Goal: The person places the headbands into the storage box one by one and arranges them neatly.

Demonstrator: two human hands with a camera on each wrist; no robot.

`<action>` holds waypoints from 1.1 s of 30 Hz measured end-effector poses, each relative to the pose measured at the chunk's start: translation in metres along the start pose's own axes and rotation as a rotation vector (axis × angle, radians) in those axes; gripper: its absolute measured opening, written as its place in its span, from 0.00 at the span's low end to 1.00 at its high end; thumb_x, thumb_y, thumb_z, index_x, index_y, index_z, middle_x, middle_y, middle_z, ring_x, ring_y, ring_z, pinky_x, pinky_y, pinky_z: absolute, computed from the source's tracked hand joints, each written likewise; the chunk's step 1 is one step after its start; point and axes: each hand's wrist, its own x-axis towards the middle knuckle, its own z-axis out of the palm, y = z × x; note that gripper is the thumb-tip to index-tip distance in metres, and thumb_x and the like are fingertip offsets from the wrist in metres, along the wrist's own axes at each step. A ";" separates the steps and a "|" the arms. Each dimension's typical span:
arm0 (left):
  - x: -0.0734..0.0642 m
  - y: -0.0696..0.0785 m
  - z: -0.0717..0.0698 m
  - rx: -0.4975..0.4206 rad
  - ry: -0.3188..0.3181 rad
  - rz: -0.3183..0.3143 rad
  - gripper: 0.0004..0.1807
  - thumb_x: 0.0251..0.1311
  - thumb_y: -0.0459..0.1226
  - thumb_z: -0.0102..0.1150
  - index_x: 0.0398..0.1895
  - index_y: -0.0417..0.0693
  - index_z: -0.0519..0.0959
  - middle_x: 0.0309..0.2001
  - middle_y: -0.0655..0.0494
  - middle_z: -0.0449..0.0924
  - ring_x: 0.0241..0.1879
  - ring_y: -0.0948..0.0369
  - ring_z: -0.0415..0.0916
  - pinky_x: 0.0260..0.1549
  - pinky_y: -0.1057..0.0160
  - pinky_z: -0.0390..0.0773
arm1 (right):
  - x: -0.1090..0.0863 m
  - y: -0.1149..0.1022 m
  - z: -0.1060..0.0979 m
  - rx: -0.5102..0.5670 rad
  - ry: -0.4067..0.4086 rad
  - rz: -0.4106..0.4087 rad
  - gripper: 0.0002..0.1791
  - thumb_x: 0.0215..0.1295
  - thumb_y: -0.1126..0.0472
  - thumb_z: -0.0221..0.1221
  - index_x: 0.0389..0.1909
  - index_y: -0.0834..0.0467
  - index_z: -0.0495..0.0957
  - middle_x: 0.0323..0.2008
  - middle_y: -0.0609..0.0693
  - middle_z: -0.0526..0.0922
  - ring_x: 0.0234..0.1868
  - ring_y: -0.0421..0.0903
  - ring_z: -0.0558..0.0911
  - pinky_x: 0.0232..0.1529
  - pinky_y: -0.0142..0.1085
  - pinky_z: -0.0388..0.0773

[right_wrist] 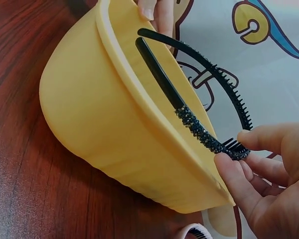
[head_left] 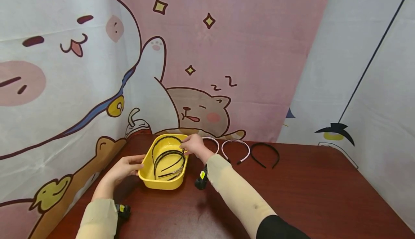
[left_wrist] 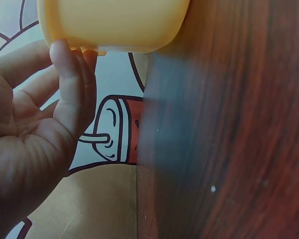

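A yellow plastic basket (head_left: 162, 184) stands on the table. My left hand (head_left: 121, 168) holds its left rim between thumb and fingers; in the left wrist view the fingertips (left_wrist: 65, 52) meet the basket's edge. Above the basket, my right hand (head_left: 194, 147) pinches a black toothed headband (right_wrist: 192, 123) at its curved middle. Dark sparkling stones cover part of that band, and its two ends point into the basket. Other black headbands (head_left: 170, 153) lie inside the basket, overlapping so that I cannot tell how many.
Right of the basket, along the table's back, lie a pale headband (head_left: 212, 140) partly hidden by my right hand, a pale pink headband (head_left: 236, 141) and a black headband (head_left: 266, 145). The reddish-brown table (head_left: 308, 195) meets a cartoon-printed cloth (head_left: 253, 70) behind.
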 end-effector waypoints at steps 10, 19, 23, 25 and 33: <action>-0.001 0.004 -0.002 0.006 0.007 -0.017 0.29 0.63 0.32 0.59 0.66 0.30 0.67 0.51 0.38 0.78 0.32 0.55 0.77 0.33 0.60 0.80 | 0.001 0.002 0.007 -0.053 0.029 -0.018 0.14 0.53 0.71 0.66 0.42 0.70 0.82 0.36 0.58 0.79 0.34 0.58 0.84 0.35 0.46 0.82; -0.001 0.002 -0.001 0.001 0.006 -0.018 0.29 0.63 0.32 0.59 0.66 0.29 0.66 0.53 0.37 0.77 0.32 0.56 0.77 0.33 0.61 0.80 | 0.001 -0.002 0.016 -0.198 0.034 -0.018 0.13 0.54 0.68 0.67 0.41 0.67 0.83 0.42 0.59 0.82 0.26 0.55 0.85 0.30 0.42 0.83; 0.000 0.002 0.001 0.001 0.001 -0.010 0.28 0.63 0.31 0.59 0.65 0.29 0.67 0.52 0.37 0.77 0.31 0.56 0.78 0.33 0.61 0.81 | 0.002 -0.001 0.017 -0.230 0.039 -0.019 0.12 0.55 0.68 0.67 0.41 0.66 0.83 0.41 0.60 0.82 0.22 0.49 0.84 0.27 0.38 0.82; 0.000 0.002 0.001 0.002 -0.002 -0.007 0.28 0.63 0.32 0.59 0.65 0.29 0.67 0.52 0.38 0.77 0.32 0.56 0.78 0.33 0.60 0.81 | 0.003 0.000 0.017 -0.241 0.046 -0.017 0.12 0.55 0.67 0.68 0.41 0.66 0.83 0.41 0.60 0.82 0.21 0.48 0.84 0.26 0.37 0.82; -0.001 0.002 0.000 -0.001 0.007 -0.007 0.29 0.63 0.32 0.59 0.66 0.29 0.67 0.51 0.38 0.77 0.31 0.56 0.77 0.34 0.60 0.81 | 0.001 -0.001 0.016 -0.257 0.046 -0.016 0.13 0.54 0.66 0.68 0.41 0.66 0.83 0.43 0.60 0.82 0.24 0.50 0.85 0.28 0.38 0.82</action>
